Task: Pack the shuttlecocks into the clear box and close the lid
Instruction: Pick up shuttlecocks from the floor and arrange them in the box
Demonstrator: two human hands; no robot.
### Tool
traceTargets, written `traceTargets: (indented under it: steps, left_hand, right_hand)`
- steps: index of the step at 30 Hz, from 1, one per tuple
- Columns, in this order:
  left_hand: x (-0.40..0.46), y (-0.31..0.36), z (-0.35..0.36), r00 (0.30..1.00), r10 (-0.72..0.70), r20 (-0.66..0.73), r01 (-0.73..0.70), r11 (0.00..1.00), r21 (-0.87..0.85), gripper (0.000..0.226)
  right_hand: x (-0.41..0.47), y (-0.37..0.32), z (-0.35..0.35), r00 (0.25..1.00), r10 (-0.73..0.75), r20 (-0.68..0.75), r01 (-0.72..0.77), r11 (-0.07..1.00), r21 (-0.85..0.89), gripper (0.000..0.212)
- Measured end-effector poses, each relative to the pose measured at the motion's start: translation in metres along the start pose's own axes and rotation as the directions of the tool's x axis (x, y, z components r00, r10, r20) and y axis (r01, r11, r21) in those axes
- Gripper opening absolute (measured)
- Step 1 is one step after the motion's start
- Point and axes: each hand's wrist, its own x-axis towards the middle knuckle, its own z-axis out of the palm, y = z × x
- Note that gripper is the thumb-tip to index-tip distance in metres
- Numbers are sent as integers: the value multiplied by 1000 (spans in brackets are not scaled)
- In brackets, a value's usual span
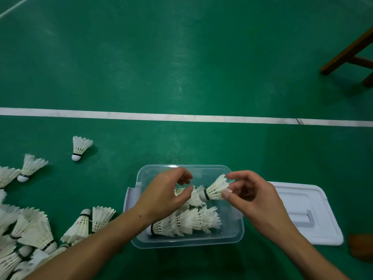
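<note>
The clear box (187,207) sits on the floor (181,67), its lid (302,213) just right; loose shuttlecocks (30,229) lie left (some stacked inside the box), a court line (181,117) beyond.

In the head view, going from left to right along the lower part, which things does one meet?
Shuttlecock pile → clear box → lid → brown object, cut off by the edge.

A single head-worn wide-angle camera looks steeply down and forward from close above the clear box (187,207) at six o'clock, the green floor (181,57) stretching away toward twelve o'clock.
</note>
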Motion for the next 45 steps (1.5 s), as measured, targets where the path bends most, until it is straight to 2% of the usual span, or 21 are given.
traceTargets:
  steps: [6,10,14,18,23,28,33,38,41,45]
  left_hand:
    - [24,-6,36,974,-23,224,-44,956,289,53]
    - [37,-17,57,974,-64,218,-58,859,509,56]
    - [46,-26,67,970,-77,229,-79,793,604,61]
    - [47,-29,70,954,-86,286,-107,795,597,72]
    - [44,-23,66,945,-135,297,-28,873,486,62]
    - [32,-13,45,969,-78,234,-16,926,376,64]
    - [17,-8,22,984,-71,162,24,960,278,66]
    - [13,-4,13,991,-54,119,24,969,246,63]
    - [11,-6,15,994,-48,102,25,975,221,61]
    - [12,-10,15,999,-35,40,25,972,233,53]
  right_hand:
    - [3,5,-6,991,-63,-120,58,997,-46,34]
    - [5,3,-3,989,-85,-125,78,995,-62,33]
    - [7,5,0,987,-87,-136,76,993,-88,33]
    - [9,9,1,986,-74,-150,60,994,-97,33]
    - [8,12,3,985,-77,-157,52,987,-154,33]
    - [4,15,5,979,-126,-162,72,950,-302,36]
    - [3,19,25,976,-201,-79,141,873,-467,35]
    - [13,22,44,989,-138,-44,109,910,-400,34]
    - [19,25,56,999,-51,-4,47,948,-315,36]
    - [28,29,67,999,39,20,-32,959,-283,36]
